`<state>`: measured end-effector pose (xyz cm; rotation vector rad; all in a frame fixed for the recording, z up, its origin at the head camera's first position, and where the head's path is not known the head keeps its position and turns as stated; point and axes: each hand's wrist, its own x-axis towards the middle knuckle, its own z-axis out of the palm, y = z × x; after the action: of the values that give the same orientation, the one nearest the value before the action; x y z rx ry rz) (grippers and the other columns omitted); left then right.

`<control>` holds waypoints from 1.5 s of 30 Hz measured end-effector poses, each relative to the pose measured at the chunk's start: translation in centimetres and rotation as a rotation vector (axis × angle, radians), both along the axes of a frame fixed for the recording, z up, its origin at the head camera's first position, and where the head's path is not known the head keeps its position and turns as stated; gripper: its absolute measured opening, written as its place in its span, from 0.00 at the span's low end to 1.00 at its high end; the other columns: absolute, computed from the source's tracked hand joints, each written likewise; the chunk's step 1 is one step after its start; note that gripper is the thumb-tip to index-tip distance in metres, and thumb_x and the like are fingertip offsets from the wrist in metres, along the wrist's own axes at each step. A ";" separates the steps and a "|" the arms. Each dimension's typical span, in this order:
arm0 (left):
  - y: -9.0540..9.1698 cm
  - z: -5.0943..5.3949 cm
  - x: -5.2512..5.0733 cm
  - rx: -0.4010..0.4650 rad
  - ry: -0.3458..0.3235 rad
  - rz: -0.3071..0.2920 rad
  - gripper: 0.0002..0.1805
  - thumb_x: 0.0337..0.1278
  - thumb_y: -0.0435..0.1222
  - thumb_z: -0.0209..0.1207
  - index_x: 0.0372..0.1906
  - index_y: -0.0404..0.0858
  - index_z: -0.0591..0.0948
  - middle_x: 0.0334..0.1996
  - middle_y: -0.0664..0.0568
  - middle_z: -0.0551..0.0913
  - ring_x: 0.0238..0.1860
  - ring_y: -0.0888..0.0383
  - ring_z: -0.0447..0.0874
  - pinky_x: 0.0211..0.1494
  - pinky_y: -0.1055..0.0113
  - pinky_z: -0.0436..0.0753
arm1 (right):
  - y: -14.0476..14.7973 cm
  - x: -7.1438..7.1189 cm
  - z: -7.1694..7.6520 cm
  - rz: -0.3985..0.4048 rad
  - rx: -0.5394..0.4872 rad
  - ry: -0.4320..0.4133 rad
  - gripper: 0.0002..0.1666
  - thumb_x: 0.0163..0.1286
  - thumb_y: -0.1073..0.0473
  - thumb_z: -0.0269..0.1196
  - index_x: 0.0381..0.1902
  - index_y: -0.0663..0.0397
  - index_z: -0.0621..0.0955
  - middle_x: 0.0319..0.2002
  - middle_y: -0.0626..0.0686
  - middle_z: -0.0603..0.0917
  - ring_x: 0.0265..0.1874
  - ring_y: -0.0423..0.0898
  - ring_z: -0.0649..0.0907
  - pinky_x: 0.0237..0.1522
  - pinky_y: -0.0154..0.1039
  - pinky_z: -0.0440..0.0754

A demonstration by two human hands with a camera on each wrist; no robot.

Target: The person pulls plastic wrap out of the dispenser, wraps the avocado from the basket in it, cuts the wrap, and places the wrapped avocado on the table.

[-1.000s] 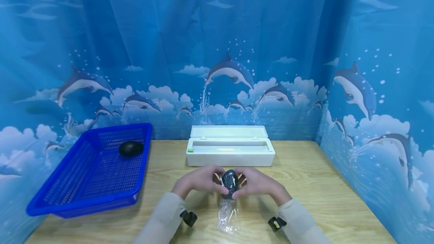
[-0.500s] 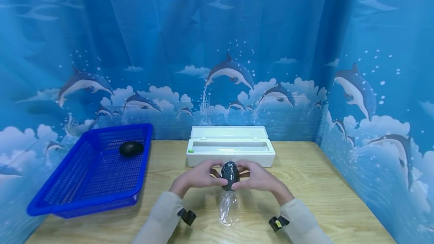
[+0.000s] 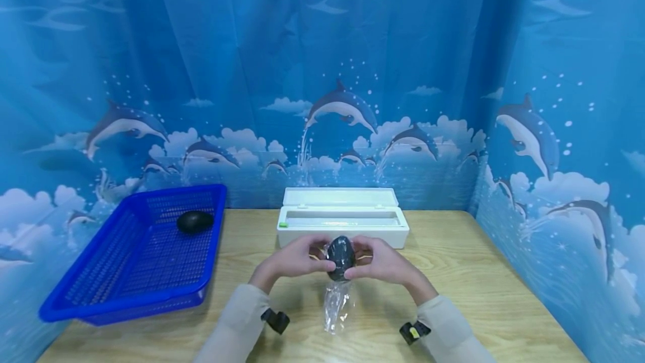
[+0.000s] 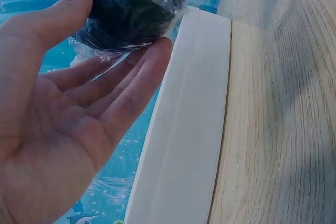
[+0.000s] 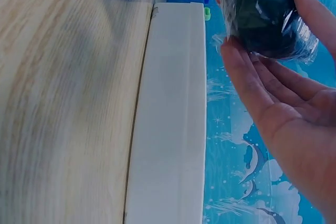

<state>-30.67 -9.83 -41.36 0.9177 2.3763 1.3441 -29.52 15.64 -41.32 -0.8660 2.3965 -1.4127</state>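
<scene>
A dark oval object (image 3: 341,259) wrapped in clear film is held upright between both hands, above the table. My left hand (image 3: 297,257) grips its left side, thumb in front and fingers behind. From the right, my right hand (image 3: 382,263) grips it the same way. Loose clear film (image 3: 336,307) hangs below it. The left wrist view shows the wrapped object (image 4: 136,9) between the thumb and fingertips of my left hand (image 4: 79,103). In the right wrist view, crinkled film covers the object (image 5: 268,14) beside my right hand (image 5: 294,93).
Behind the hands stands a long white box (image 3: 342,236) with its lid raised and a small green piece at its left end. On the left, a blue basket (image 3: 214,240) contains another dark oval object (image 3: 194,221). A dolphin-printed curtain (image 3: 322,71) surrounds the table (image 3: 484,296).
Both hands have lifted the wrapped object a little up and away, toward the white box. The loose film has moved with it. The basket and box have stayed in place.
</scene>
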 end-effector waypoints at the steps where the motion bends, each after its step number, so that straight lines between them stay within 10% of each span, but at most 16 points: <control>1: 0.0 0.0 0.0 -0.001 -0.001 0.002 0.20 0.61 0.40 0.70 0.56 0.43 0.82 0.52 0.52 0.85 0.49 0.58 0.84 0.54 0.65 0.87 | 0.0 0.0 0.0 -0.006 0.013 0.002 0.33 0.62 0.55 0.76 0.61 0.63 0.80 0.52 0.58 0.87 0.50 0.47 0.86 0.59 0.42 0.86; 13: 0.1 0.0 0.0 0.016 0.009 0.036 0.22 0.65 0.43 0.67 0.62 0.44 0.82 0.55 0.51 0.86 0.50 0.57 0.85 0.54 0.63 0.87 | 0.1 0.1 0.2 -0.061 0.063 0.152 0.33 0.56 0.53 0.80 0.58 0.60 0.84 0.47 0.56 0.91 0.40 0.41 0.88 0.48 0.40 0.89; 21: 0.0 0.1 -0.3 0.037 -0.005 0.070 0.25 0.81 0.53 0.47 0.65 0.41 0.80 0.58 0.44 0.86 0.54 0.51 0.87 0.50 0.60 0.90 | -0.2 0.3 0.1 -0.119 0.071 0.336 0.41 0.47 0.58 0.83 0.62 0.53 0.84 0.59 0.55 0.88 0.51 0.51 0.89 0.53 0.44 0.89; 29: 0.1 0.2 0.0 0.046 -0.175 0.119 0.30 0.81 0.56 0.42 0.67 0.39 0.76 0.42 0.36 0.87 0.29 0.52 0.90 0.34 0.55 0.92 | -0.4 0.5 0.0 -0.108 0.060 0.468 0.43 0.44 0.68 0.82 0.61 0.49 0.84 0.58 0.53 0.88 0.54 0.53 0.87 0.50 0.47 0.90; 45: 1.3 0.9 0.3 0.251 -0.348 0.217 0.27 0.79 0.47 0.53 0.69 0.32 0.72 0.56 0.34 0.83 0.41 0.52 0.92 0.48 0.58 0.92 | -1.1 0.7 0.3 -0.191 0.059 0.472 0.42 0.54 0.72 0.77 0.67 0.46 0.80 0.59 0.59 0.77 0.55 0.56 0.82 0.45 0.46 0.90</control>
<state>-30.33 -8.56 -40.42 0.4397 2.1164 1.7515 -28.78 14.57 -40.97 -1.0796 2.9212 -1.3065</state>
